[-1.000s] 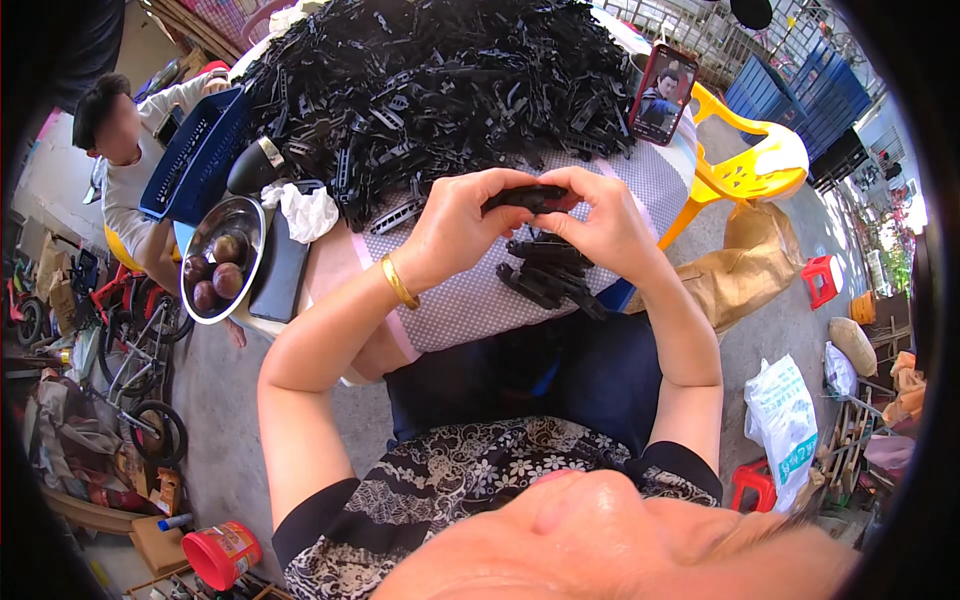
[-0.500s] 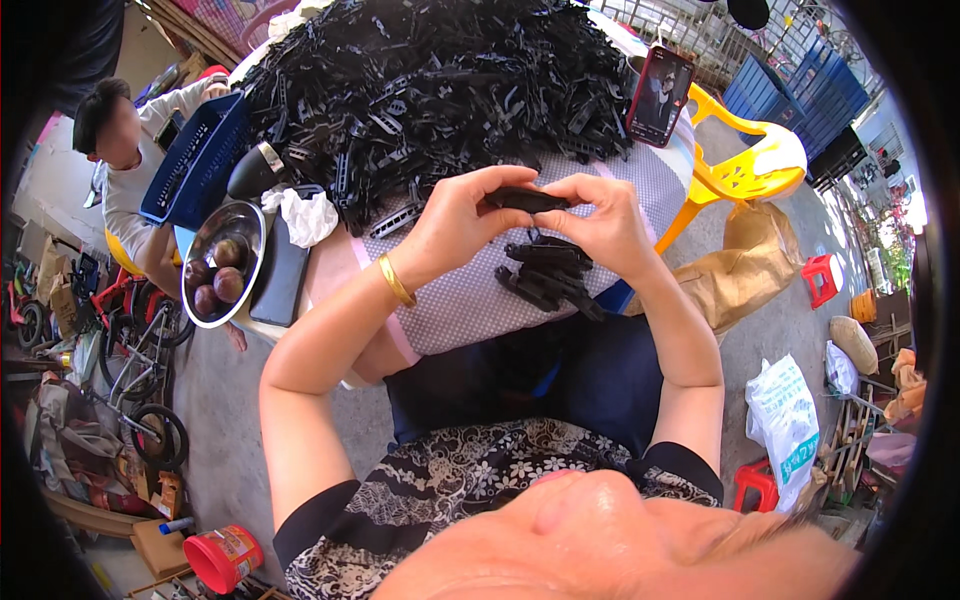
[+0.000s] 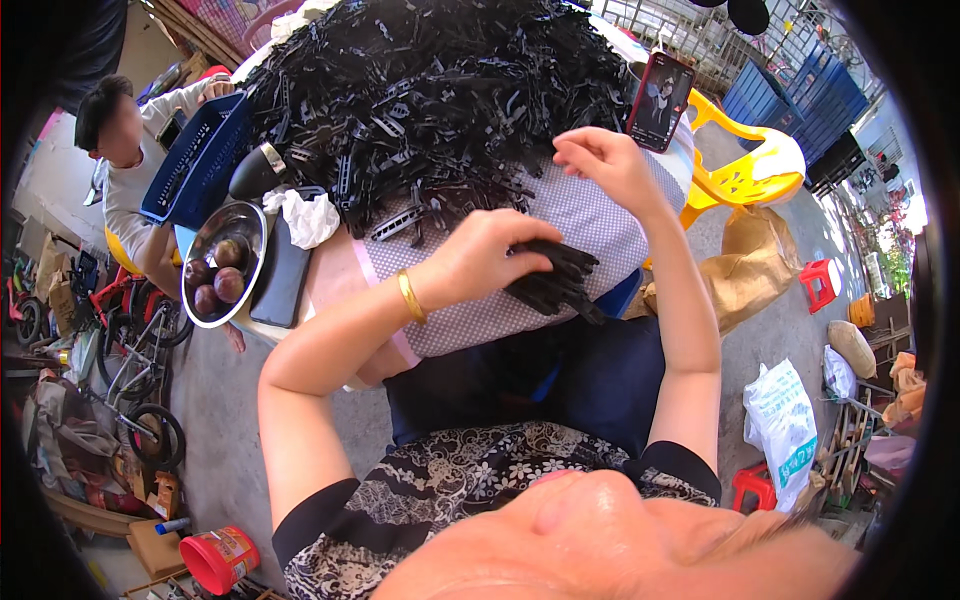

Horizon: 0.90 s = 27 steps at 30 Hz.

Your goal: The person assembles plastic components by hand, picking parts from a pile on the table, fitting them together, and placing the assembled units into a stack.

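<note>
A big heap of slim black plastic pieces (image 3: 430,100) covers the far part of the table. My left hand (image 3: 480,255) is closed on a dark elongated plastic piece (image 3: 535,232) at the near side of the table, right at a small stack of black plastic pieces (image 3: 562,278). Its fingers partly hide the piece and the stack's left end. Farther off, my right hand (image 3: 608,170) is raised by the heap's right edge. Its fingers are loosely bent and apart, and nothing shows in them.
On the left are a metal bowl (image 3: 255,270) of dark round fruit, a dark flat device (image 3: 280,285), crumpled tissue (image 3: 305,218) and a blue basket (image 3: 195,160) beside a seated person. A propped phone (image 3: 660,100) and a yellow chair (image 3: 750,150) are on the right.
My hands have parted from the piece they both held. The left came down to the small stack with a dark piece; the right moved up toward the heap.
</note>
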Available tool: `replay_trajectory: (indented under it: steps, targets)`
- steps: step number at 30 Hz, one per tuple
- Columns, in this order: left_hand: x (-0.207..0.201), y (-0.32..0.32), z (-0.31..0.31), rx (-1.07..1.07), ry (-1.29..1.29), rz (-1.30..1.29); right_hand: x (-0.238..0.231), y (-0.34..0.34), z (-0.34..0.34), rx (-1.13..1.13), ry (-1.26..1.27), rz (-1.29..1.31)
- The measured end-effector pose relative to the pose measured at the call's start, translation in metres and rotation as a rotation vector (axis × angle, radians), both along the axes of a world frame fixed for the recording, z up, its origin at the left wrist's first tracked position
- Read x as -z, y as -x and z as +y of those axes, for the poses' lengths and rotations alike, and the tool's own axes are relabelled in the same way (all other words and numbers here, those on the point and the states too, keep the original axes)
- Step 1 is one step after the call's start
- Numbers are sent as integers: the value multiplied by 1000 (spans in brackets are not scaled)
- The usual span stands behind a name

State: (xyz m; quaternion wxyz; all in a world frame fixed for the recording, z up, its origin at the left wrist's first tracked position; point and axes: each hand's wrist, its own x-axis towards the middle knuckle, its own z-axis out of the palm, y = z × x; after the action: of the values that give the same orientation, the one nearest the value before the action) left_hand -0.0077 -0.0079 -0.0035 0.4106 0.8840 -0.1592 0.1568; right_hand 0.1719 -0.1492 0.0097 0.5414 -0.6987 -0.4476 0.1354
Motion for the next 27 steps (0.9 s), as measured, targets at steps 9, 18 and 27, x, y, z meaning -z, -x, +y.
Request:
replay_trajectory:
  steps: [9, 18, 27]
  targets:
    - [3, 1, -3, 225, 48, -89, 37, 3, 56, 307, 202, -835]
    - [6, -16, 26, -204, 873, 282, 11, 31, 16, 284, -21, -458]
    - [3, -21, 49, -272, 916, 305, 10, 42, 23, -138, -244, -928]
